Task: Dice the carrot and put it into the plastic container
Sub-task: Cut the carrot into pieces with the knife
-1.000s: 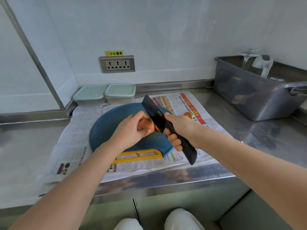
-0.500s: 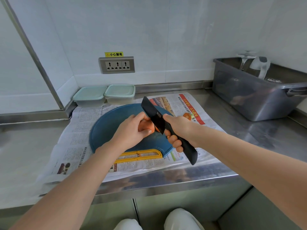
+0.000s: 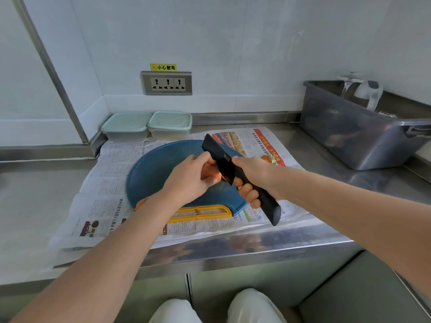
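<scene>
An orange carrot (image 3: 210,174) lies on the round blue cutting board (image 3: 154,173), mostly covered by my left hand (image 3: 189,180), whose fingers curl over it and hold it down. My right hand (image 3: 250,177) grips the handle of a black knife (image 3: 219,158). The blade stands right beside my left fingers, its edge down at the carrot. Two lidded plastic containers, the left container (image 3: 126,125) and the right container (image 3: 170,123), sit against the back wall behind the board. A small orange piece (image 3: 140,203) shows at the board's near-left edge.
Newspaper (image 3: 107,183) covers the steel counter under the board. A yellow frame (image 3: 203,213) lies in front of the board. A metal tub (image 3: 363,129) stands at the right. A wall socket (image 3: 166,83) is above the containers. The counter edge (image 3: 233,255) runs close in front.
The knife and both hands stay at the carrot with only a slight shift; no clear movement of the carrot or board.
</scene>
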`<state>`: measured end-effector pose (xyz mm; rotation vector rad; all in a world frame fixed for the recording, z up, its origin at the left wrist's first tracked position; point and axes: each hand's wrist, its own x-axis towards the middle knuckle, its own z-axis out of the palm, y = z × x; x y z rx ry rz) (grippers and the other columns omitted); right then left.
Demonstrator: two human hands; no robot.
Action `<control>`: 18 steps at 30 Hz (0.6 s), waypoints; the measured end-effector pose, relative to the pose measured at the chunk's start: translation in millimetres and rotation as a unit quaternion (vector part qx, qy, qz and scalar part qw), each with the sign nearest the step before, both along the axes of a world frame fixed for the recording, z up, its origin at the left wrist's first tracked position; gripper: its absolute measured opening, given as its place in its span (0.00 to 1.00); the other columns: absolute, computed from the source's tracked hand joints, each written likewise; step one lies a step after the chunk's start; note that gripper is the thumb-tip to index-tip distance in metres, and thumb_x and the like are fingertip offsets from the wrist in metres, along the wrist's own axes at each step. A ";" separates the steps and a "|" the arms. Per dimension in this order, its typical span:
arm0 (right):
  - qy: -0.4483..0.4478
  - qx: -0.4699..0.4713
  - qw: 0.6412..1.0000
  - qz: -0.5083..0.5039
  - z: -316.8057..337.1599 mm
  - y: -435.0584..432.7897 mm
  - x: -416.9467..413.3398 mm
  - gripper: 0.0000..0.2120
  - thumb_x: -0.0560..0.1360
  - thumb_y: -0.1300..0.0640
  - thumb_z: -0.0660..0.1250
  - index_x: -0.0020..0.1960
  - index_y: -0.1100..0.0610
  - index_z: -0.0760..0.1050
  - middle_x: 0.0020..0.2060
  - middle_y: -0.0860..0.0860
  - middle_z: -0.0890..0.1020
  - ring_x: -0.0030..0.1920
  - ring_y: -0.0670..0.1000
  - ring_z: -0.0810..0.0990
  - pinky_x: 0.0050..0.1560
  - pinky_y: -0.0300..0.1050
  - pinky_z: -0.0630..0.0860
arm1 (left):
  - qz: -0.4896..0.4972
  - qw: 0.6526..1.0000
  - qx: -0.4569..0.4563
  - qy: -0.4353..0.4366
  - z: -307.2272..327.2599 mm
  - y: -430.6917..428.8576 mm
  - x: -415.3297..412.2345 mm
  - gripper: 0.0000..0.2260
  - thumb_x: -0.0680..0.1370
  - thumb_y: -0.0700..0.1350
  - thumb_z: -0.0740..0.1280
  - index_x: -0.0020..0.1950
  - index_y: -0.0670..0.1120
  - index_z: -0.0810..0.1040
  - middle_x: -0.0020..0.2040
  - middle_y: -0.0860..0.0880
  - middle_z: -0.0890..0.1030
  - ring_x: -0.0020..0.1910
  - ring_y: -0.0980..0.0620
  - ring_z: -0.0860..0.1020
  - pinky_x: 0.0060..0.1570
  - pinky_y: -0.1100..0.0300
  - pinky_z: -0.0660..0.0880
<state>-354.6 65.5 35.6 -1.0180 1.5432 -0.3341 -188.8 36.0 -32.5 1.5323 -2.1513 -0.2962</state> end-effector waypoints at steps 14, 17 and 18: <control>0.012 0.002 1.000 -0.015 -11.4 -5.1 11.9 0.23 0.80 0.40 0.50 0.34 0.56 0.64 0.21 0.49 0.66 0.19 0.47 0.62 0.22 0.35 0.64 | -0.020 1.000 -0.009 0.008 -2.7 -7.0 3.5 0.14 0.75 0.50 0.69 0.58 0.53 0.70 0.52 0.49 0.75 0.48 0.51 0.74 0.43 0.61 0.67; 0.019 0.005 1.000 -0.011 -9.9 -7.7 13.0 0.24 0.80 0.40 0.50 0.34 0.55 0.64 0.21 0.49 0.66 0.19 0.47 0.62 0.22 0.36 0.64 | -0.021 1.000 -0.013 0.011 -3.6 -6.6 3.2 0.14 0.76 0.50 0.69 0.58 0.52 0.70 0.52 0.50 0.75 0.47 0.53 0.73 0.43 0.61 0.67; 0.023 0.004 1.000 -0.012 -10.0 -7.3 13.9 0.24 0.80 0.40 0.50 0.34 0.56 0.64 0.21 0.49 0.66 0.19 0.47 0.62 0.23 0.36 0.64 | -0.022 1.000 -0.011 0.012 -4.1 -6.4 3.5 0.14 0.76 0.49 0.69 0.59 0.52 0.70 0.52 0.50 0.75 0.47 0.54 0.72 0.43 0.61 0.67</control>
